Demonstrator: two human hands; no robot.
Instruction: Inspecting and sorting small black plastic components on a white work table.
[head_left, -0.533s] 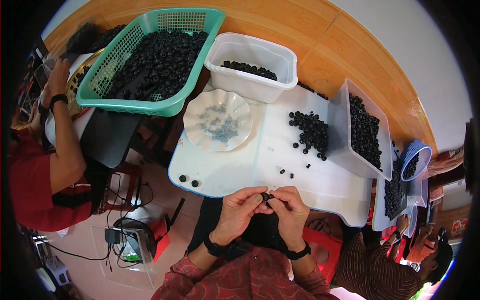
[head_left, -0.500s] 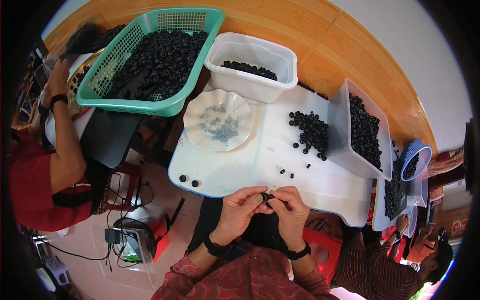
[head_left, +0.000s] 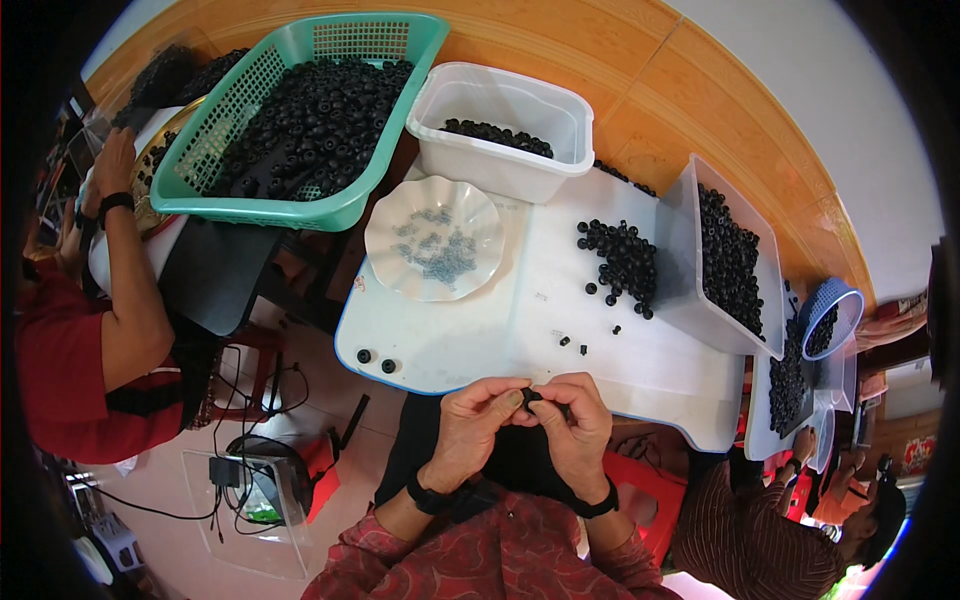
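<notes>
My left hand (head_left: pixel 466 430) and my right hand (head_left: pixel 580 432) meet just off the near edge of the white table (head_left: pixel 460 345). Both pinch one small black round part (head_left: pixel 531 397) between thumbs and fingertips; the fingers cover much of it. On the table's near left corner sit two black round parts (head_left: pixel 389 366). A few smaller black pieces (head_left: pixel 583 349) lie ahead of my right hand, with a loose pile of black parts (head_left: pixel 625 262) beyond them. A pale fluted plate (head_left: pixel 385 262) holds many tiny clear-grey pieces.
At the back stand a green basket (head_left: pixel 428 70) heaped with black parts and a white tub (head_left: pixel 500 175) with some more. A translucent bin (head_left: pixel 690 300) of black parts rises at right, near a blue basket (head_left: pixel 845 338). People work at left (head_left: pixel 130 310) and right (head_left: pixel 760 530).
My fingers have shifted slightly around the black part, with my right thumb and fingers now covering more of it. Both hands stay in nearly the same place.
</notes>
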